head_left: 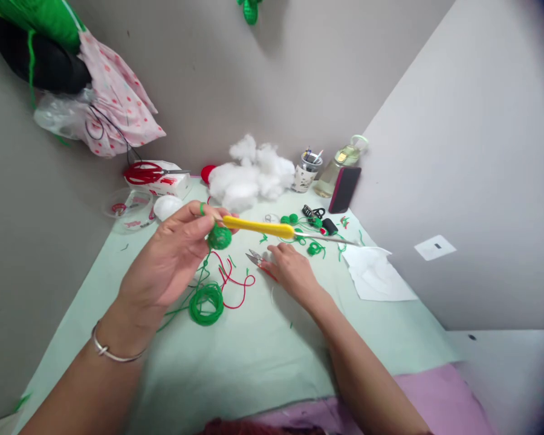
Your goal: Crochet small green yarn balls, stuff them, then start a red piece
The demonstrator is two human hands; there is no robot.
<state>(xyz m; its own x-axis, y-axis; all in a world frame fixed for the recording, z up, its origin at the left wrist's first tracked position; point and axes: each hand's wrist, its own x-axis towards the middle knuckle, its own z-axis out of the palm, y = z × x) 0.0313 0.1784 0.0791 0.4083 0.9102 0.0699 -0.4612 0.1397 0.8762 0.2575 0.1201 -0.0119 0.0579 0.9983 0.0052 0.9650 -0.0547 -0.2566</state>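
Observation:
My left hand (172,248) is raised over the table, its fingers pinched round a small green crocheted piece (220,237) and the near end of a crochet hook. The crochet hook (258,226) has a yellow handle and a long metal shaft pointing right. Green yarn runs from the piece down to a wound coil of green yarn (206,304). Low on the table, my right hand (292,269) has its fingers bent at the orange handles of small scissors (263,264). The scissors' blades point left, and the hand partly hides the handles.
White stuffing (254,175) is heaped at the back, beside a pen cup (307,172), a bottle (338,169) and a leaning phone (344,190). Red yarn (233,284) and small green pieces (315,248) lie around. White paper (376,275) lies right; large red scissors (147,173) rest left.

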